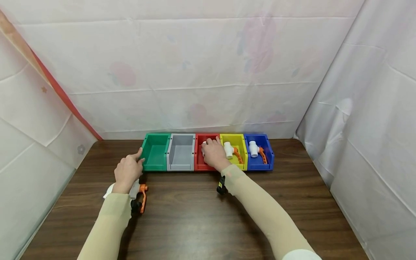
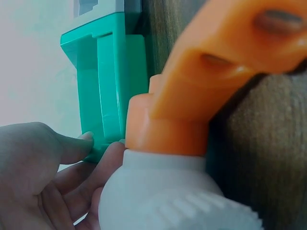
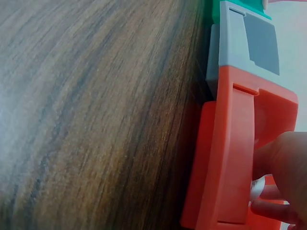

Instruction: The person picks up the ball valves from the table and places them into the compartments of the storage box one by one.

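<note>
My left hand [image 1: 128, 169] pinches the left side wall of the green bin [image 1: 156, 167], thumb and fingertips at its edge in the left wrist view. Beneath that wrist lies a white plastic ball valve with an orange lever handle [image 1: 143, 198], partly covered by the arm; its white body [image 2: 158, 191] looms close in the left wrist view. Inside the red bin [image 1: 203, 167], my right hand [image 1: 214, 153] grips a white valve [image 3: 257, 188]. Most of that valve is hidden by the fingers, and its handle cannot be seen.
Between the green and red bins sits a grey bin [image 1: 182, 167]. To the right, the yellow bin [image 1: 232, 139] and the blue bin [image 1: 260, 167] each contain a white valve with an orange handle. White cloth [image 1: 195, 72] hangs behind the wooden table [image 1: 182, 224] and at both sides.
</note>
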A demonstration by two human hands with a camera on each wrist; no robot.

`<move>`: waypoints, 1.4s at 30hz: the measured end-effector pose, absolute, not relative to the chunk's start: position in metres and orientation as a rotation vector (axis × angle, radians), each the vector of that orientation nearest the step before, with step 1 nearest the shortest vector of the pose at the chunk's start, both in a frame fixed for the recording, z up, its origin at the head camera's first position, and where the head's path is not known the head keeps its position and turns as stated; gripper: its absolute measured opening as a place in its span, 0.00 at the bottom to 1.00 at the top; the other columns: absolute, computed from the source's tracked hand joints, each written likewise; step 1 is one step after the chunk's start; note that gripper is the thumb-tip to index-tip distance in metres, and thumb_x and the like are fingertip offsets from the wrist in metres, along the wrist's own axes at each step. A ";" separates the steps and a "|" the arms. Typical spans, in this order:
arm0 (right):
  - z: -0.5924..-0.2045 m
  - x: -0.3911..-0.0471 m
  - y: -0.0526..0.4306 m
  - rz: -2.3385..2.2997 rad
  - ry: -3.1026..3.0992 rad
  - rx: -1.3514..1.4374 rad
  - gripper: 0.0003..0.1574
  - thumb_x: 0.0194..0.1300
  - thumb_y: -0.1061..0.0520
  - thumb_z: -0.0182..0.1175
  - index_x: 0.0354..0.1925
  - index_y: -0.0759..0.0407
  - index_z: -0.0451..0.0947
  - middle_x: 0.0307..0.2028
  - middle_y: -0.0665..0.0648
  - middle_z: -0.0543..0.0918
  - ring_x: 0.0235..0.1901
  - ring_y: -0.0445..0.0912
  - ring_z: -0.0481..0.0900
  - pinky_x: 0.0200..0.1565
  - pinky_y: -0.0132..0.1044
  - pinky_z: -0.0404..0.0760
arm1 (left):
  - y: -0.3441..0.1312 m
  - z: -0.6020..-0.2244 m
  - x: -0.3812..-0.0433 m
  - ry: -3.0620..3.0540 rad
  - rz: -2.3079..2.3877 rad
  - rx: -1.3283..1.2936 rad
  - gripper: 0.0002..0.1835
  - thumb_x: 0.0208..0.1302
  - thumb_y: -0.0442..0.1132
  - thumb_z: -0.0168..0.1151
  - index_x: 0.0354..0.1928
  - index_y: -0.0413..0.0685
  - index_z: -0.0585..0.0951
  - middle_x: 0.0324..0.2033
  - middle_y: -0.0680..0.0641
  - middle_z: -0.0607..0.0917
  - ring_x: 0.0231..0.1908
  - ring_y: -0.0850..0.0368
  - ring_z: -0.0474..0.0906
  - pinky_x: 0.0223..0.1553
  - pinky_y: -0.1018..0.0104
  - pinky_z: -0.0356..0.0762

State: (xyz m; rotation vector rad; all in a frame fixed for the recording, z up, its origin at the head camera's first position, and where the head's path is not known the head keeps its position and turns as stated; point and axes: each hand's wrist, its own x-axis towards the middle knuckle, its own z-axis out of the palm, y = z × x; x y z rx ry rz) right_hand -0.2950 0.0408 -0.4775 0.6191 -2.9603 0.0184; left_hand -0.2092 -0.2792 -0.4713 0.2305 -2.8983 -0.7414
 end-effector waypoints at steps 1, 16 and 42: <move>-0.477 -0.294 0.041 0.018 -2.955 0.622 0.17 0.67 0.49 0.61 0.51 0.52 0.82 0.50 0.56 0.79 0.55 0.51 0.76 0.72 0.53 0.51 | -0.279 -0.471 -0.209 -2.898 -0.737 0.231 0.28 0.75 0.44 0.55 0.74 0.56 0.65 0.23 0.43 0.83 0.14 0.51 0.71 0.13 0.58 0.64; -0.472 -0.279 0.044 0.090 -2.908 0.721 0.23 0.65 0.50 0.64 0.56 0.57 0.82 0.50 0.57 0.81 0.56 0.50 0.76 0.69 0.50 0.61 | -0.279 -0.473 -0.209 -2.913 -0.737 0.245 0.28 0.75 0.44 0.55 0.74 0.56 0.64 0.22 0.45 0.83 0.14 0.51 0.73 0.14 0.57 0.66; -0.455 -0.268 0.107 0.519 -2.714 0.478 0.16 0.67 0.56 0.62 0.52 0.59 0.83 0.51 0.57 0.80 0.53 0.53 0.75 0.57 0.46 0.74 | -0.281 -0.477 -0.208 -2.919 -0.732 0.276 0.28 0.75 0.46 0.54 0.75 0.59 0.63 0.25 0.41 0.83 0.14 0.49 0.71 0.14 0.56 0.66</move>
